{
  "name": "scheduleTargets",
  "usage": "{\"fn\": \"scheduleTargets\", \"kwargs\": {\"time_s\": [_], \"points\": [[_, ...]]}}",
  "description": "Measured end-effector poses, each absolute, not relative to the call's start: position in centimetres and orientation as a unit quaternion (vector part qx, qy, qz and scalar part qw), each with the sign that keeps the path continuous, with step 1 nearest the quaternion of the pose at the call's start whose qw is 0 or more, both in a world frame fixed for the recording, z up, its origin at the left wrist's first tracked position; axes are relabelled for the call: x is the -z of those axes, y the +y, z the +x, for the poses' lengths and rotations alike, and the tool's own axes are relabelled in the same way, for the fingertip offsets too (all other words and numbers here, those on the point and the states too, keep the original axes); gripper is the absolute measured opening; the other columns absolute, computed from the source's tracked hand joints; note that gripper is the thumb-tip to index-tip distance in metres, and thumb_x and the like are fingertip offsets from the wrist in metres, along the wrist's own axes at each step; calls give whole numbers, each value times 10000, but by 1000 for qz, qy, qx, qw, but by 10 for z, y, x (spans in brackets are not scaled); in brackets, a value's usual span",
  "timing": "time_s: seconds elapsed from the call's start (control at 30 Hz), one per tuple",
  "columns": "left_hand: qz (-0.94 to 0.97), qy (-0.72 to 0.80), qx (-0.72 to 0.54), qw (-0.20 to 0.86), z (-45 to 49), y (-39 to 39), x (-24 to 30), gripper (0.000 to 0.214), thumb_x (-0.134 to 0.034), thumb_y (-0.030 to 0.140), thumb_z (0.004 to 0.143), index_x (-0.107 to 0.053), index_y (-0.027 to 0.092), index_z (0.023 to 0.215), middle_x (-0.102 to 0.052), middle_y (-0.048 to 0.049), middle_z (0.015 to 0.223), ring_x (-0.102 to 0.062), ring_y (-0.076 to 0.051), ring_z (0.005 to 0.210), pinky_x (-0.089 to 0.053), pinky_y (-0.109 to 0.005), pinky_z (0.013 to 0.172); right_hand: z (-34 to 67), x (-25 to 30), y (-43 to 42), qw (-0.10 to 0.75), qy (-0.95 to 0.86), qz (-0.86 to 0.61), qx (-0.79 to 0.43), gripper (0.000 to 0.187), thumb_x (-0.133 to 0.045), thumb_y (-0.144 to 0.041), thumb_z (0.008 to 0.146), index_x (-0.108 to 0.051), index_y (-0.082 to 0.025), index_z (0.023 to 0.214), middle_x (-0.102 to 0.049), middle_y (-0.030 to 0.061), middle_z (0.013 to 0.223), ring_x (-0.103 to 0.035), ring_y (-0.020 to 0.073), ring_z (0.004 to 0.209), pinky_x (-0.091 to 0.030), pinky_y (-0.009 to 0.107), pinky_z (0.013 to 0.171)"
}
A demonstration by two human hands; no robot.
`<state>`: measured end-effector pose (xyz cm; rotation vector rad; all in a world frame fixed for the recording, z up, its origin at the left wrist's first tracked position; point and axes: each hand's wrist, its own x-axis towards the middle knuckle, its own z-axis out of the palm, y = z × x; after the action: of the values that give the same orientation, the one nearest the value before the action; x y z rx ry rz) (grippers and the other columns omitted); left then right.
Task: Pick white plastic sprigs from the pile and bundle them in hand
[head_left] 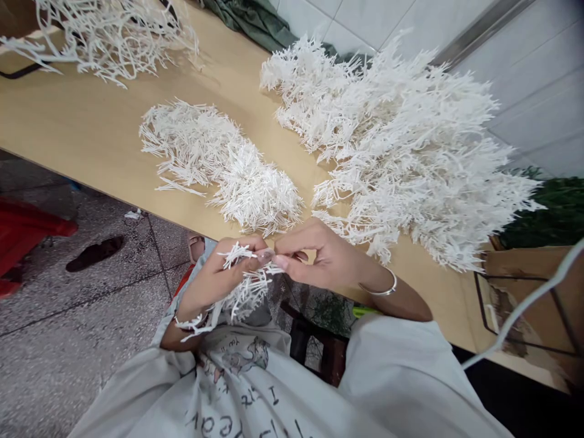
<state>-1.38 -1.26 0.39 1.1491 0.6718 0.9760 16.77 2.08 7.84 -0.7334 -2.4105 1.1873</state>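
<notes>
Both my hands meet just off the table's near edge, fingertips together. My left hand is closed round a bunch of white branching plastic sprigs, whose tips stick out above and below the fingers and trail towards the wrist. With thumb and forefinger, my right hand pinches the sprigs near the left fingertips; the exact piece in the pinch is mostly hidden. Just beyond the hands lies a long heap of short white sprigs on the tan table.
A large pile of white branching sprigs covers the table's right side. Looser white strands lie at the far left. A green cloth runs along the tiled wall. A cardboard box and a pale cable are at right.
</notes>
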Motion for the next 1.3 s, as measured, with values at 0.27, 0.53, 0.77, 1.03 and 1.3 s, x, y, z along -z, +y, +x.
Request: {"fn": "scheduleTargets", "kwargs": {"time_s": [0.27, 0.53, 0.77, 1.03, 1.3], "points": [[409, 206, -323, 828, -21, -7, -3, 388, -686, 447, 717, -486, 149, 571, -442, 27, 487, -342, -64, 421, -221, -207, 390, 166, -75, 19, 147, -759, -238, -587, 379, -426, -306, 939, -488, -129, 609, -473, -34, 511, -425, 24, 451, -310, 143, 440], [450, 211, -339, 799, -22, -3, 0, 312, -703, 367, 730, -582, 120, 583, -543, 15, 493, -427, -59, 415, -301, -179, 394, 166, -69, 21, 93, -735, -235, -629, 283, -475, -341, 928, -539, -108, 782, -538, -21, 627, -458, 10, 463, -332, 127, 435], [358, 150, -313, 867, -18, -13, 13, 290, -755, 376, 652, -592, 145, 718, -554, 34, 528, -447, -60, 410, -326, -164, 378, 160, -68, 10, 132, -709, -235, -652, 350, -507, -374, 885, -467, -136, 631, -405, -59, 501, -341, 20, 432, -280, 153, 410], [321, 87, -329, 884, -13, -15, 9, 387, -727, 463, 618, -507, 162, 516, -423, 22, 347, -313, -61, 275, -235, -200, 275, 156, -57, -4, 237, -681, -221, -657, 391, -505, -386, 877, -409, -157, 574, -348, -72, 496, -256, 14, 418, -211, 173, 384], [311, 163, -436, 829, -23, -18, -4, 332, -675, 407, 728, -517, 158, 574, -421, 44, 408, -366, -46, 321, -234, -146, 303, 160, -69, 10, 302, -807, -302, -407, 279, -490, -277, 915, -495, -145, 670, -430, -51, 553, -328, 33, 457, -241, 171, 425]]}}
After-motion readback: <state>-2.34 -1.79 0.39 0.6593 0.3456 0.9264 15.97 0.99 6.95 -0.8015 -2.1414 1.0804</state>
